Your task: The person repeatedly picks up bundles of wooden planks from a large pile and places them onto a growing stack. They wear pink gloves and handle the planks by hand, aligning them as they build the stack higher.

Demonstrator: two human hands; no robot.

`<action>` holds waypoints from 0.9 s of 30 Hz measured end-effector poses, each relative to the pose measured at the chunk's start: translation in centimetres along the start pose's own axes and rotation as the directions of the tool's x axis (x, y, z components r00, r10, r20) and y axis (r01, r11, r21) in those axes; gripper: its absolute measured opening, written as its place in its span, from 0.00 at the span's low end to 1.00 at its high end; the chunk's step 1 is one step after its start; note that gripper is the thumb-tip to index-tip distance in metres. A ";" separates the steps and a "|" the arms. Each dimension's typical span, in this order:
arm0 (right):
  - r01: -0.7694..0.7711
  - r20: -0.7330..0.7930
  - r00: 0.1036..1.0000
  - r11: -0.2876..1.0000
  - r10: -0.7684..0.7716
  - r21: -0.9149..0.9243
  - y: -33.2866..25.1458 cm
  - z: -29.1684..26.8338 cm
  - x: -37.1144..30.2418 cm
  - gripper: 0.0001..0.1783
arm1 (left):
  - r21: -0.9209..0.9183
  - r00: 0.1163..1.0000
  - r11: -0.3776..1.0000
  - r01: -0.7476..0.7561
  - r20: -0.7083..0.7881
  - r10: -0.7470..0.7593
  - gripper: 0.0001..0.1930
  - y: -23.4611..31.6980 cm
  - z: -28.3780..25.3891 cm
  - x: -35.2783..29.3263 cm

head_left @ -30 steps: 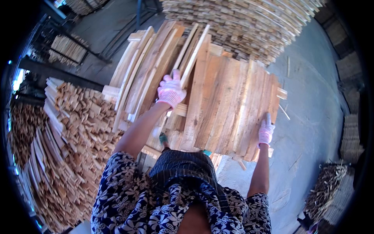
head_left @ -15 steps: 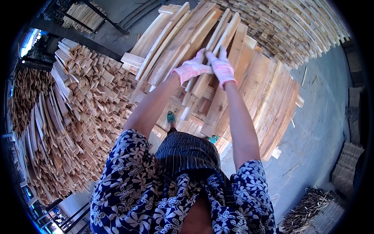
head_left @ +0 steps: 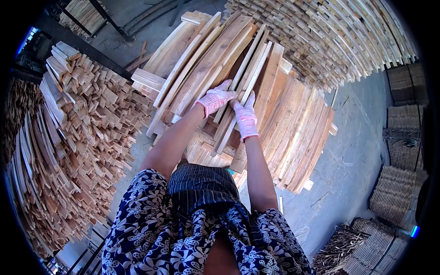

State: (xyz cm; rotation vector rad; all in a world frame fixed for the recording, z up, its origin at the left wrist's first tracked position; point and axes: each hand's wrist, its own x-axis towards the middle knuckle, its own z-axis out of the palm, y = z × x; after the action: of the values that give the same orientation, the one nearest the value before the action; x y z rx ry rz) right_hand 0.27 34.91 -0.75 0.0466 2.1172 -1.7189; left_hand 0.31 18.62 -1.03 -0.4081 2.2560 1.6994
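Several narrow wooden boards (head_left: 250, 68) stand on edge side by side between my hands, over a low pile of planks. My left hand (head_left: 217, 97), in a pink-and-white knit glove, presses on their left side with its thumb toward the middle. Opposite it, my right hand (head_left: 246, 118) in a matching glove grips the right side. The thumbs nearly meet over the boards' top edges. Wider planks (head_left: 215, 55) lean on edge to the left of the bunch. Flat planks (head_left: 286, 130) lie in a row at its right.
A tall stack of wood pieces (head_left: 96, 110) rises at the left, with a dark metal beam (head_left: 87, 48) behind it. Another big stack of strips (head_left: 316, 36) fills the far right. Tied bundles of sticks (head_left: 394, 190) stand along the right side of the grey floor (head_left: 348, 137).
Both hands have drawn nearer to me with the boards between them. The boards have turned more upright onto their edges. My view has shifted slightly.
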 end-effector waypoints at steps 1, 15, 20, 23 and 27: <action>-0.024 0.011 1.000 1.000 0.024 0.013 -0.2 -0.1 0.6 0.58 | 0.032 1.000 0.999 0.015 0.015 -0.016 0.45 1.3 -0.2 -0.9; 0.068 -0.238 0.971 0.959 0.000 0.275 -0.2 -20.7 -11.2 0.51 | 0.221 0.997 0.974 0.052 -0.074 -0.037 0.45 3.5 2.7 -1.8; -0.107 -0.478 0.878 0.968 -0.014 -0.225 7.6 -38.8 -11.4 0.49 | 0.722 0.948 0.689 0.060 -0.256 0.187 0.47 2.4 10.3 -1.7; -0.188 -0.440 0.898 0.883 -0.022 -0.430 13.5 -46.2 -10.3 0.40 | 0.732 0.941 0.675 0.097 -0.288 0.177 0.43 1.8 10.6 -0.7; -0.253 -0.523 0.849 0.810 -0.077 -0.529 19.7 -44.5 -8.0 0.33 | 0.549 0.947 0.834 -0.063 -0.230 0.223 0.45 -1.4 8.8 1.3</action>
State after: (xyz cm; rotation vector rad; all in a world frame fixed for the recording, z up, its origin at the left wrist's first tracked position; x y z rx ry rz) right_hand 0.14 83.43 -9.52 0.4863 2.9078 -0.9857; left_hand 0.17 26.68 -5.07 -0.3714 2.9063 1.0265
